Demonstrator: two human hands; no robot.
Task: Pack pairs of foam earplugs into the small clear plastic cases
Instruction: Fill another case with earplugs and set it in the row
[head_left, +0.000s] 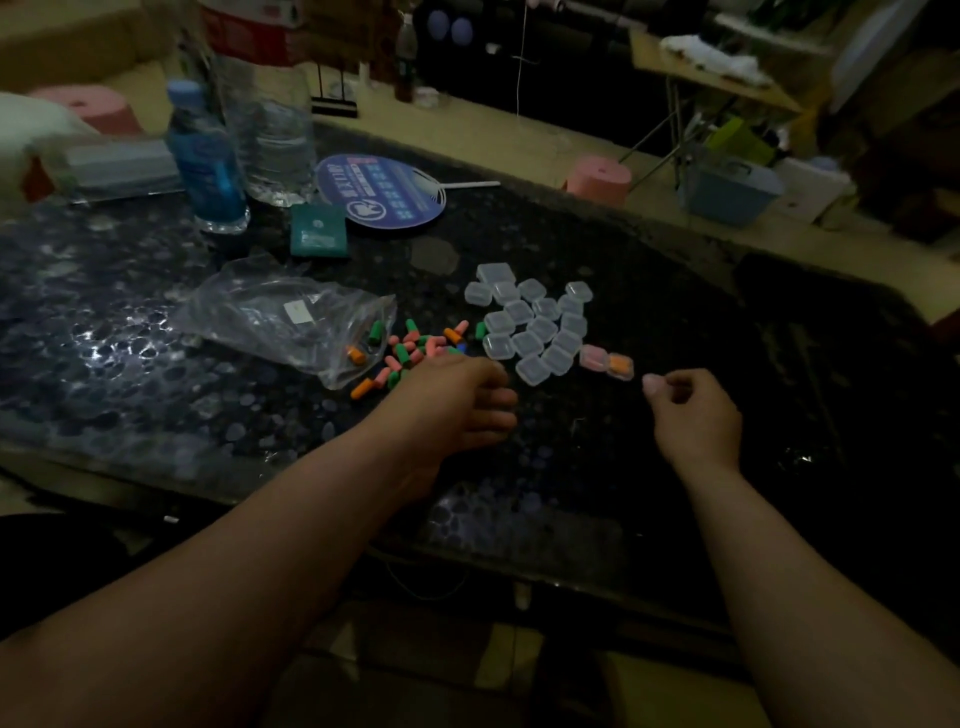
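Note:
A loose pile of pink, green and orange foam earplugs (415, 345) lies on the dark table beside a cluster of several small clear cases (535, 325). Two shut cases at the cluster's near right hold pink earplugs (593, 357) and orange earplugs (621, 367). My left hand (447, 400) lies palm down over the near edge of the earplug pile, fingers pointing right; what is under it is hidden. My right hand (696, 410) hovers near the filled cases, fingers loosely curled, with nothing visible in it.
A crumpled clear bag (280, 317) with a few earplugs in its mouth lies left of the pile. Behind stand a blue bottle (208, 166), a clear bottle (275, 135), a green pouch (318, 231) and a round fan (382, 192). The table's front edge (311, 483) is near my forearms.

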